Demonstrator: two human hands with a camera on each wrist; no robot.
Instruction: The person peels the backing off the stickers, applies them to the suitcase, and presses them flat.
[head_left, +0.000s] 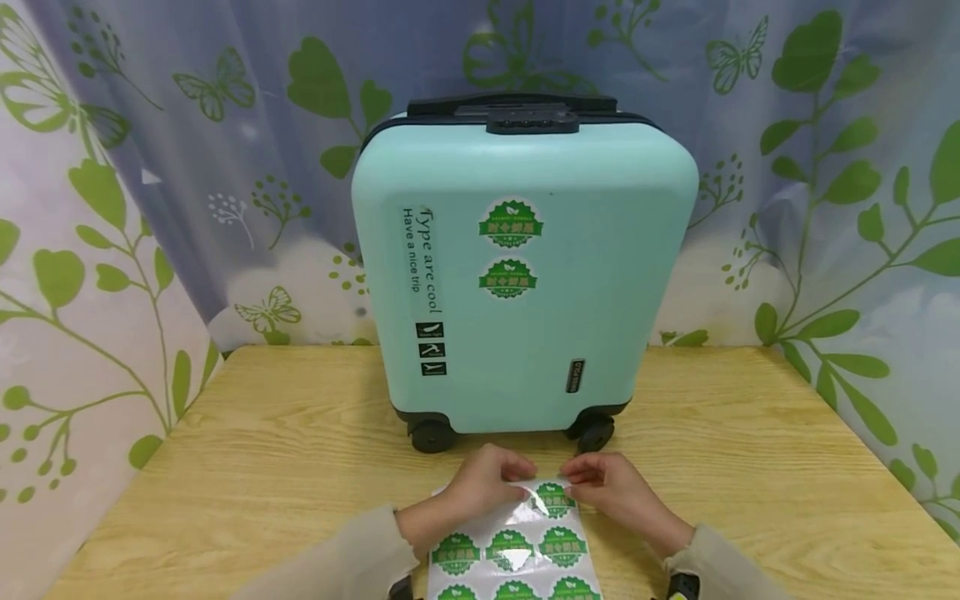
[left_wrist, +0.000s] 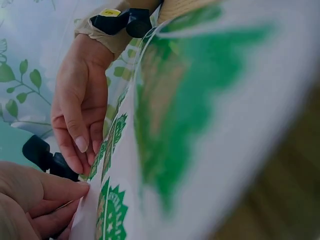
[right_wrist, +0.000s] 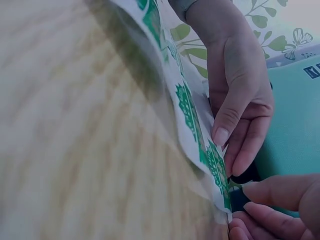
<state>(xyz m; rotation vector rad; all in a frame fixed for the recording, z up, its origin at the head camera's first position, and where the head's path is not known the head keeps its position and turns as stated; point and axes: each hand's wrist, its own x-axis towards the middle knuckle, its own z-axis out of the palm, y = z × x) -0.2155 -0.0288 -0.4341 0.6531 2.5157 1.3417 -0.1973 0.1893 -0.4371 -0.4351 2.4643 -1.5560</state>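
Note:
A white sheet of round green stickers lies in front of the suitcase, one slot in its top row bare. My left hand pinches the sheet's top edge, its thumb on the glossy backing. At the top right corner, my right hand holds the sheet's edge beside the last sticker of that row, fingers bent. The right fingertip contact is partly hidden in the left wrist view. A mint-green suitcase stands upright beyond both hands, with two matching green stickers one above the other on its front.
The suitcase rests on dark wheels on a wood-grain table. Behind it hangs a leaf-and-butterfly patterned curtain. Printed lettering runs down the suitcase's left side, and a small dark badge sits low on its right.

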